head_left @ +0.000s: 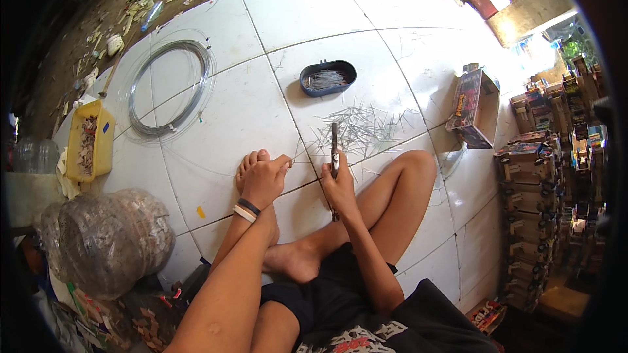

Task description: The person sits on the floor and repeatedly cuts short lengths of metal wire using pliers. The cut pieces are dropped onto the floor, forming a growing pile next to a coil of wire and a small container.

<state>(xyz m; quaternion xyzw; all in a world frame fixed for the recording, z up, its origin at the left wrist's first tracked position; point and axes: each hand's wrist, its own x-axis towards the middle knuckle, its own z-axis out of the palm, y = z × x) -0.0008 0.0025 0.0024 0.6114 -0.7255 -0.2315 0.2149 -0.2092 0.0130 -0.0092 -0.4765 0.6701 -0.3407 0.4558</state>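
Observation:
My left hand (pixel 263 180), with a dark and a pale band at its wrist, is closed in a pinch above my foot. A thin wire (pixel 199 168) runs to it from the wire coil (pixel 136 101) on the tiles. In my right hand (pixel 339 189) is a pair of pliers (pixel 334 136), held upright with the dark jaws pointing away from me. Whether the jaws touch the wire is too small to tell. Just beyond the pliers lies a loose pile of short cut wires (pixel 366 127). Behind it, a dark blue oval tub (pixel 315 91) holds more such pieces.
A yellow tray (pixel 104 147) with scraps stands at the left, near a large clear plastic jug (pixel 108 242). An open printed box (pixel 472 108) sits to the right, before stacked wooden pieces (pixel 530 216). My bent leg (pixel 412 186) borders the pile.

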